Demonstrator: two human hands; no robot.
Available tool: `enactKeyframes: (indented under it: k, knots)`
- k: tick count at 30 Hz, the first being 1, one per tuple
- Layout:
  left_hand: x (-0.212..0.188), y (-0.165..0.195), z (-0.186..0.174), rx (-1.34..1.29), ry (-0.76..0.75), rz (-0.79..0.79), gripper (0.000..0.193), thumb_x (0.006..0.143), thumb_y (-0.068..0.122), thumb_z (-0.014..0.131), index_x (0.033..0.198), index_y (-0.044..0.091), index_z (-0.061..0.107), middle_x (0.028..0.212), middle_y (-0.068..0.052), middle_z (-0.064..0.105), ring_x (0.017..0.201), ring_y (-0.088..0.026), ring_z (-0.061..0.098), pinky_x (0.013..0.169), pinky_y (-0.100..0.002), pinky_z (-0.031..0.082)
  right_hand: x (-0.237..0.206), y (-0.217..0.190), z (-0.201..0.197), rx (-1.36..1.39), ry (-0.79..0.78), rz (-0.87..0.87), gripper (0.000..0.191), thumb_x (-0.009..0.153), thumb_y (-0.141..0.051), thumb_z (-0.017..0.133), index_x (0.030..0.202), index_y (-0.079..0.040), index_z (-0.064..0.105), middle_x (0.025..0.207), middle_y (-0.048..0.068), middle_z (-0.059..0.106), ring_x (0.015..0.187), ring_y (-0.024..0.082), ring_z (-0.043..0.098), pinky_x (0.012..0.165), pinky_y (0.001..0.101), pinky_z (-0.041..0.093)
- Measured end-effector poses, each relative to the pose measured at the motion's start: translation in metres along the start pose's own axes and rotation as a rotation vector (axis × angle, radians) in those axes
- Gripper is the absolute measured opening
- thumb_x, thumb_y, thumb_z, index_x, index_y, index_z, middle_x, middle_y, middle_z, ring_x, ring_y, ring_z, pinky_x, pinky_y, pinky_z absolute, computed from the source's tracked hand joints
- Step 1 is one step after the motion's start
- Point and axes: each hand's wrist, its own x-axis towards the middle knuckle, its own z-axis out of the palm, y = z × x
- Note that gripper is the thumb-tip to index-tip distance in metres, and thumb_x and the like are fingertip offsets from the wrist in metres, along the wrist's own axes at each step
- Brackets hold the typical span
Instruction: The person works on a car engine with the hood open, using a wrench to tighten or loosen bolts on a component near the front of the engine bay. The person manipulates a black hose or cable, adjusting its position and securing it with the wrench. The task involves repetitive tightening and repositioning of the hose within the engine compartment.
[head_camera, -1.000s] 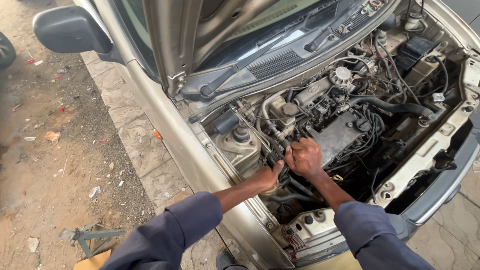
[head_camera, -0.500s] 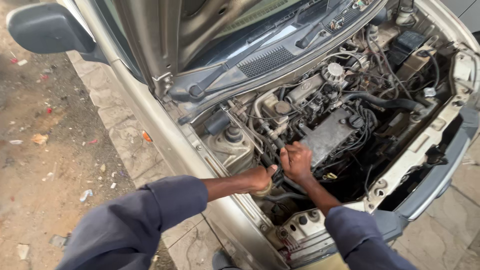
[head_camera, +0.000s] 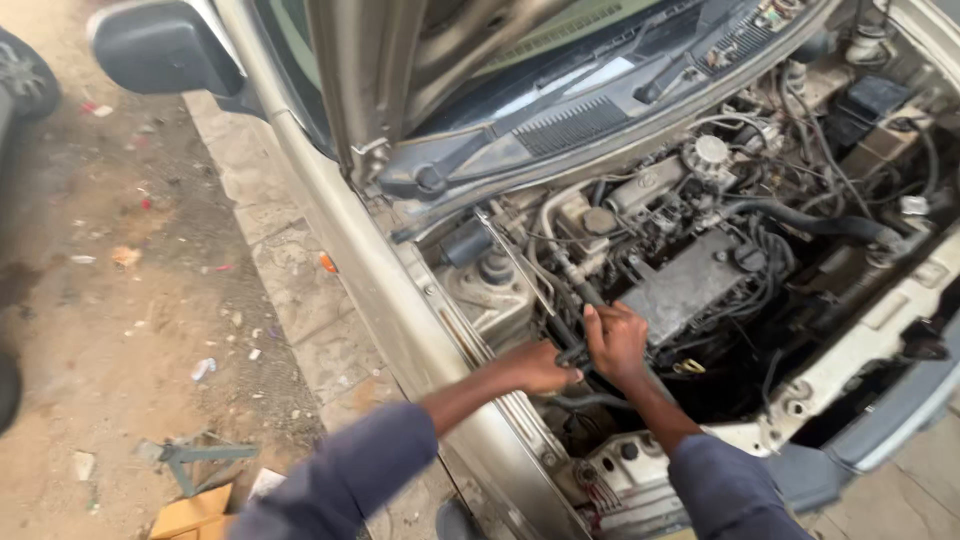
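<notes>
Both arms reach down into the engine bay, and the two hands meet on one black hose (head_camera: 572, 352) low beside the engine (head_camera: 690, 285). The left hand (head_camera: 540, 368) is clenched round it; the right hand (head_camera: 617, 342) grips it from above. The raised hood (head_camera: 390, 70) and one side mirror (head_camera: 165, 48) stand behind.

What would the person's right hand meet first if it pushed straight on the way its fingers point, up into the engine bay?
Probably the pale curved hose just beyond the fingertips of the right hand, which grips a black hose together with the left hand. Depth is unclear, so the grey engine cover beside it could come first.
</notes>
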Motion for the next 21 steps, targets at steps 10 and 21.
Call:
enactKeyframes:
  k: [10, 21]
  knots:
    - [-0.042, -0.002, 0.052, -1.275, 0.629, 0.280, 0.038, 0.094, 0.025, 0.067, 0.126, 0.007, 0.059, 0.090, -0.002, 0.065, 0.054, -0.013, 0.062, 0.048, -0.030, 0.050, 0.021, -0.011, -0.041, -0.182, -0.457, -0.339, 0.049, 0.081, -0.049, 0.072, 0.100, -0.005, 0.070, 0.091, 0.013, 0.067, 0.088, 0.033, 0.057, 0.083, 0.0517, 0.037]
    - [0.009, -0.029, 0.123, -2.020, 0.634, 0.460, 0.062, 0.108, 0.055, 0.056, 0.091, -0.002, 0.072, 0.063, -0.008, 0.059, 0.052, -0.014, 0.042, 0.063, -0.032, 0.039, 0.036, -0.009, -0.031, -0.452, -0.971, -0.215, 0.023, 0.079, -0.028, 0.074, 0.094, -0.010, 0.072, 0.105, 0.008, 0.072, 0.098, 0.033, 0.069, 0.081, 0.0472, 0.054]
